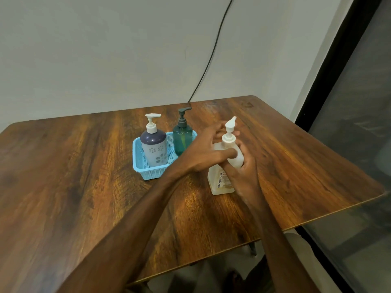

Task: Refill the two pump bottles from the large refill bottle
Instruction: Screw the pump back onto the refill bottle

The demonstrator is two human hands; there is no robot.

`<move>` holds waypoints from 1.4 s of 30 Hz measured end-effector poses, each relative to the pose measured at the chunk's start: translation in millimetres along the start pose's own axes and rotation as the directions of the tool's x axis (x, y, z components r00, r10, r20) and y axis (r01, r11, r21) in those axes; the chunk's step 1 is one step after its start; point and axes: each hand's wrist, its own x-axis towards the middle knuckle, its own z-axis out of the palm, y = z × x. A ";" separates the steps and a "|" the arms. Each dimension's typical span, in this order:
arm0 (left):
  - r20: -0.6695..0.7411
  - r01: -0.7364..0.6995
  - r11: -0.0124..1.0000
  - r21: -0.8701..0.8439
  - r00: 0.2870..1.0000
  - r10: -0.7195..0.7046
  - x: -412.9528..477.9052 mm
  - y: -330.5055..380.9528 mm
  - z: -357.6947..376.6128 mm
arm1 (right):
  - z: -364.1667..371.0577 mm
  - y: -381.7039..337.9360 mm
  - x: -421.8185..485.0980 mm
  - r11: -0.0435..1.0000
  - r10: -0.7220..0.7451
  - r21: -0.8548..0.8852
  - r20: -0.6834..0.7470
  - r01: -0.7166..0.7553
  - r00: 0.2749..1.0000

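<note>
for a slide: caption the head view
Left hand and right hand grip the large refill bottle beside floral pump bottle and teal pump bottle in a blue basket.

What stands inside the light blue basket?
A purple-and-white flowered pump bottle and a teal pump bottle. The left hand hides the basket's near right corner.

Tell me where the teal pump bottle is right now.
Head view: the teal pump bottle stands at the right end of the blue basket, beside the floral pump bottle, just left of the left hand.
</note>
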 end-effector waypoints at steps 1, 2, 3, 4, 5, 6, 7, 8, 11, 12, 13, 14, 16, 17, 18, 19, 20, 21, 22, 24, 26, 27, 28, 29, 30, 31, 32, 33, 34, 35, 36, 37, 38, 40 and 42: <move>-0.046 0.004 0.999 0.043 0.999 -0.002 1.2 -0.7 3.2 | 0.1 -1.9 -0.6 1.000 -0.002 -0.001 0.001 0.002 1.000; -0.124 -0.005 0.995 0.101 0.992 0.018 1.5 -1.5 4.3 | 0.1 -2.1 -1.1 1.000 0.001 0.002 0.004 -0.001 1.000; -0.198 -0.029 0.987 0.156 0.978 0.060 1.1 -2.5 3.2 | 0.5 -2.1 -1.4 1.000 0.007 0.009 0.009 -0.007 1.000; -0.235 -0.064 0.982 0.177 0.966 0.106 0.4 -3.5 0.6 | 0.6 -1.8 -1.3 1.000 0.014 0.017 0.010 -0.015 1.000; -0.235 -0.101 0.981 0.166 0.962 0.139 -0.5 -3.5 -2.6 | 0.3 -1.1 -0.9 1.000 0.019 0.021 0.009 -0.019 1.000; -0.218 -0.130 0.982 0.140 0.963 0.159 -1.4 -2.2 -5.2 | -0.3 -0.1 -0.3 1.000 0.020 0.022 0.009 -0.020 1.000; -0.213 -0.144 0.982 0.125 0.963 0.168 -2.7 -0.2 -7.1 | 0.0 0.3 -0.2 1.000 0.022 0.021 0.009 -0.022 1.000; -0.219 -0.153 0.981 0.117 0.960 0.176 -2.9 2.0 -7.6 | -0.1 0.2 -0.1 1.000 0.024 0.019 0.007 -0.024 1.000; -0.277 -0.180 0.975 0.129 0.938 0.210 -0.8 7.0 -6.9 | 1.1 0.0 -0.8 1.000 0.020 0.007 0.009 -0.020 1.000; -0.287 -0.178 0.975 0.132 0.935 0.210 0.1 8.2 -7.3 | 1.6 -0.3 -0.9 1.000 0.024 0.006 0.005 -0.024 1.000; -0.284 -0.173 0.975 0.142 0.936 0.207 0.7 9.4 -8.3 | 1.8 -0.2 -1.0 1.000 0.024 0.007 0.004 -0.025 1.000; -0.267 -0.169 0.972 0.161 0.941 0.208 1.2 9.3 -9.1 | 1.4 0.1 -0.9 1.000 0.024 0.008 0.003 -0.024 1.000; -0.225 -0.161 0.969 0.187 0.953 0.202 0.0 6.3 -9.5 | 0.7 -0.6 -1.3 1.000 0.022 0.011 0.005 -0.022 1.000; -0.217 -0.156 0.971 0.179 0.957 0.193 -1.4 4.9 -9.0 | 0.4 -1.2 -1.4 1.000 0.016 0.007 0.006 -0.016 1.000; -0.215 -0.153 0.974 0.168 0.958 0.187 -2.3 3.5 -8.2 | 0.2 -1.9 -1.4 1.000 0.010 0.007 0.008 -0.010 1.000; -0.217 -0.150 0.976 0.160 0.959 0.183 -2.8 2.4 -7.5 | 0.1 -1.6 -1.2 1.000 0.006 0.007 0.009 -0.006 1.000; -0.221 -0.147 0.976 0.162 0.958 0.181 -2.8 1.4 -7.2 | 0.4 -2.0 -1.0 1.000 0.007 0.012 0.007 -0.007 1.000; -0.220 -0.141 0.976 0.163 0.960 0.176 -2.6 1.7 -8.0 | 0.6 -2.4 -0.8 1.000 0.011 0.014 0.006 -0.011 1.000; -0.210 -0.138 0.978 0.159 0.963 0.170 -2.5 2.3 -9.5 | 1.2 -2.5 -0.6 1.000 0.016 0.017 0.008 -0.016 1.000; -0.161 -0.147 0.977 0.151 0.972 0.171 -2.8 4.6 -13.4 | 1.6 0.0 0.1 0.999 0.021 0.025 0.007 -0.021 1.000; -0.095 -0.150 0.979 0.139 0.982 0.164 -2.7 5.2 -14.9 | 1.6 1.9 0.6 1.000 0.010 0.005 -0.001 -0.010 1.000; -0.067 -0.144 0.981 0.130 0.986 0.154 -1.8 4.0 -14.1 | 1.8 2.3 0.6 1.000 0.002 0.002 -0.003 -0.002 1.000; -0.048 -0.133 0.984 0.119 0.989 0.140 -1.2 3.4 -12.3 | 1.8 2.7 0.5 1.000 -0.003 0.009 -0.004 0.003 1.000; -0.033 -0.118 0.988 0.103 0.992 0.122 -0.5 2.7 -10.4 | 1.8 2.9 0.5 1.000 -0.004 0.007 -0.006 0.004 1.000; -0.012 -0.102 0.992 0.080 0.995 0.103 0.5 2.4 -8.4 | 2.1 2.5 0.3 1.000 -0.001 0.002 -0.009 0.001 1.000; 0.013 -0.087 0.995 0.058 0.996 0.086 1.5 3.1 -6.5 | 1.9 2.6 0.3 1.000 0.004 -0.003 -0.009 -0.004 1.000; 0.026 -0.075 0.996 0.050 0.997 0.073 1.8 4.7 -4.7 | 1.7 2.9 0.6 1.000 0.010 -0.002 -0.007 -0.010 1.000; 0.013 -0.068 0.996 0.063 0.998 0.067 1.3 6.6 -2.8 | 1.5 2.6 0.5 1.000 0.015 -0.002 -0.005 -0.015 1.000; -0.034 -0.063 0.993 0.096 0.997 0.066 1.1 6.8 -1.5 | 1.6 1.0 0.0 1.000 0.021 0.000 -0.006 -0.021 1.000; -0.106 -0.063 0.989 0.136 0.991 0.078 1.0 5.9 -0.6 | 1.7 -0.2 -0.3 1.000 0.022 0.001 -0.005 -0.022 1.000; -0.180 -0.065 0.984 0.165 0.979 0.095 0.8 3.4 -0.9 | 1.7 0.0 0.0 1.000 0.021 0.005 -0.004 -0.021 1.000; -0.230 -0.065 0.983 0.171 0.968 0.104 0.3 0.8 -2.0 | 1.7 0.7 0.1 1.000 0.017 0.007 -0.003 -0.017 1.000; -0.248 -0.060 0.986 0.154 0.964 0.097 -0.5 -1.1 -4.3 | 1.8 1.2 0.0 1.000 0.016 0.006 -0.004 -0.016 1.000; -0.222 -0.042 0.995 0.092 0.973 0.061 -1.3 -2.7 -8.8 | 2.7 1.5 0.4 1.000 0.017 0.007 -0.009 -0.017 1.000; -0.144 -0.030 0.999 0.043 0.989 0.036 -2.0 -0.4 -10.8 | 3.4 0.0 0.4 1.000 0.014 -0.002 -0.014 -0.014 1.000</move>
